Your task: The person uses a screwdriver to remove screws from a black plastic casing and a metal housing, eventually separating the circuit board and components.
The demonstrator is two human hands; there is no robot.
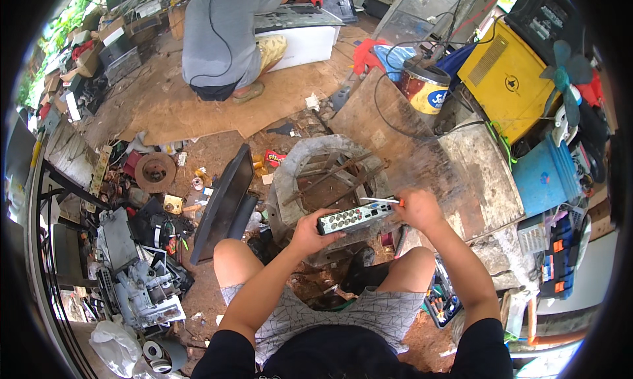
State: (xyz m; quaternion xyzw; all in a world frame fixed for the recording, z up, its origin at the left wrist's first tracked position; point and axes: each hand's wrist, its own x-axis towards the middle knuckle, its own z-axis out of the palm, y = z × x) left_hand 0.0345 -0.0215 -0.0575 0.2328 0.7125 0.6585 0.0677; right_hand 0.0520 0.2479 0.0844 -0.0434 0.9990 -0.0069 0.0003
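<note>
A black short-sleeved shirt (330, 356) lies closest, at the lower edge, with grey line-patterned shorts (283, 323) and two bare, spread knees just beyond it. Beside the right thigh sits an open tool case (443, 303) with small tools in it; at lower left is a crumpled white plastic bag (115, 345).

Between and just past the knees, the hands hold a flat electronic box (349, 221), its panel of round BNC sockets and smaller ports turned up toward the head. The left hand (310, 234) grasps the box's left end, thumb along the panel. The right hand (420, 211) is closed around the reddish handle of a slim hand tool (379, 200), whose pale, thin blade or shaft points left above the box's far edge; whether its tip touches the casing, I cannot tell.

Beneath and beyond the box stands a rough grey concrete ring (323, 145), with bars across its opening. A black flat-panel monitor (223, 204) leans to its left, and farther left lies a rusty round disc (155, 172). To the right are a worn wooden board (478, 174), a blue bucket (542, 174) and, farther off, a yellow metal cabinet (504, 79).

At the back, a co-worker in a grey shirt (221, 39) crouches beside a white rectangular appliance (306, 46).
</note>
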